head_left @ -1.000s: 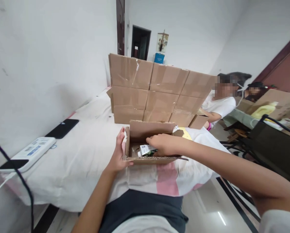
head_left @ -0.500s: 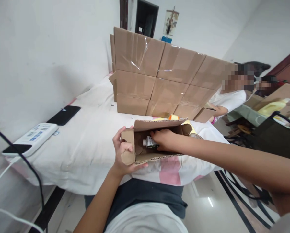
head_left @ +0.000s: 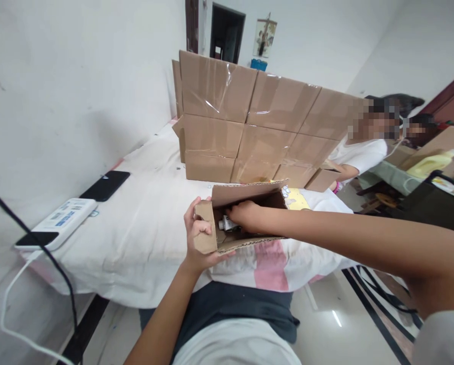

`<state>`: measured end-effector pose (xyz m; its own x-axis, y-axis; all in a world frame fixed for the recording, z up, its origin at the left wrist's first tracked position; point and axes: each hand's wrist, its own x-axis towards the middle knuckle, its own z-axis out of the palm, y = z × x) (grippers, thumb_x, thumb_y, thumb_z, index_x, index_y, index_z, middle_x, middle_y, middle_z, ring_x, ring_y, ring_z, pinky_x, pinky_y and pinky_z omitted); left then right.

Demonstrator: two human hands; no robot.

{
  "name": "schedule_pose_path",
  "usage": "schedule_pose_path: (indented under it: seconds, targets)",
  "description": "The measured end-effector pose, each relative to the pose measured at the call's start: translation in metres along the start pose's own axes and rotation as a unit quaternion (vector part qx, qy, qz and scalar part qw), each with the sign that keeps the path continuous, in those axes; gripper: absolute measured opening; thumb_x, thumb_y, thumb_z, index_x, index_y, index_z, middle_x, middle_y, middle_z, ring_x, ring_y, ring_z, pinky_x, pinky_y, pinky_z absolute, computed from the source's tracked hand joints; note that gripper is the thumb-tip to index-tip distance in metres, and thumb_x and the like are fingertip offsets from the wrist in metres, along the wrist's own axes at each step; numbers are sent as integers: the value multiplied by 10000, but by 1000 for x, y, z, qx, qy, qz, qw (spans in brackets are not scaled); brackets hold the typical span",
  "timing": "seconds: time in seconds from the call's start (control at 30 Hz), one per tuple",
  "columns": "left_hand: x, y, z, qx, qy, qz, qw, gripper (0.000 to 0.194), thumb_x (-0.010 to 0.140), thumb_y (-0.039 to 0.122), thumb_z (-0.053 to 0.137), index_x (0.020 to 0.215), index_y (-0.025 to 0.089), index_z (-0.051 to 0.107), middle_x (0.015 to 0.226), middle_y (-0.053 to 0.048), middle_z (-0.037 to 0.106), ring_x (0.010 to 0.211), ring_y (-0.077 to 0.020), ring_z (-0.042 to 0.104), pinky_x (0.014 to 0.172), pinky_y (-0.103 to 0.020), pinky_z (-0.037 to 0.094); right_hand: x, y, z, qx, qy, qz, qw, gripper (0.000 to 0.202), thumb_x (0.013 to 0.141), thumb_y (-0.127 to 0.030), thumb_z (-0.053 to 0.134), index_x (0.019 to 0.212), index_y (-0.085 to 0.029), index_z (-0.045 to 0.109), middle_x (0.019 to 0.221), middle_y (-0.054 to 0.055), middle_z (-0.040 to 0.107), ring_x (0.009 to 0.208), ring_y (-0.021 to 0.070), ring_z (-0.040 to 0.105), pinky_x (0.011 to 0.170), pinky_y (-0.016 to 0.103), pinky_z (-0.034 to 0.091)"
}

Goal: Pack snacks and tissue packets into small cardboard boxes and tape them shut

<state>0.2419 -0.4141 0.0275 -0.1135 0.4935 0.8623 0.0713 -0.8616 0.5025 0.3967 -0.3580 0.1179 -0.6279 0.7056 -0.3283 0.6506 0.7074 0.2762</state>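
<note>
An open cardboard box [head_left: 245, 194] is tilted toward me over the bed-like surface. My left hand [head_left: 193, 251] is closed around its left end, thumb over the end flap and fingers underneath. Inside the box, my right hand [head_left: 245, 215] has its fingers around a small white tube [head_left: 229, 223] with a white cap. The cap end points left; the rest of the tube is hidden by my fingers. A yellow patterned item [head_left: 298, 198] lies just behind the box's right end, partly covered.
Taped cardboard boxes [head_left: 215, 139] form a wall behind my hands. At left lie a black phone [head_left: 105, 185] and a white power strip or power bank [head_left: 59, 223] with cables. Another person [head_left: 363, 152] sits beyond the boxes at right. White cloth [head_left: 143, 223] covers the surface.
My right hand has shifted slightly left and deeper in the box with the tube, which now shows less of its label. The box has tilted a little, covering an orange-and-yellow item behind it.
</note>
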Motion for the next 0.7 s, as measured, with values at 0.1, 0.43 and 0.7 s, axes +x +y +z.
schedule_pose_path:
  seconds: [0.1, 0.43, 0.7]
  targets:
    - [1, 0, -3, 8, -8, -5, 1000, 504, 716, 520, 828, 867, 218, 455, 1583, -156, 260, 1422, -395, 409, 1126, -555, 378, -8, 8, -14, 73, 13, 24, 997, 599, 550, -185, 918, 1115, -131, 726, 1026, 167, 755, 869, 345, 727, 739, 394, 561]
    - [-4, -9, 7, -13, -50, -77, 996, 630, 913, 333, 657, 1488, 308, 400, 1640, -102, 285, 1524, -298, 219, 1236, -532, 215, -121, 49, 0, 488, 583, 75, 645, 316, 995, -467, 471, 1171, -275, 651, 1200, 47, 690, 1177, 217, 627, 1042, 425, 474]
    - [-2, -29, 10, -5, -79, -140, 987, 693, 991, 465, 495, 1595, 310, 194, 1668, -73, 211, 1531, -276, 199, 1262, -464, 164, -59, 35, 98, 611, 587, 95, 523, 519, 955, -631, 407, 1195, -262, 680, 1320, 63, 658, 1325, 283, 531, 1167, 481, 358]
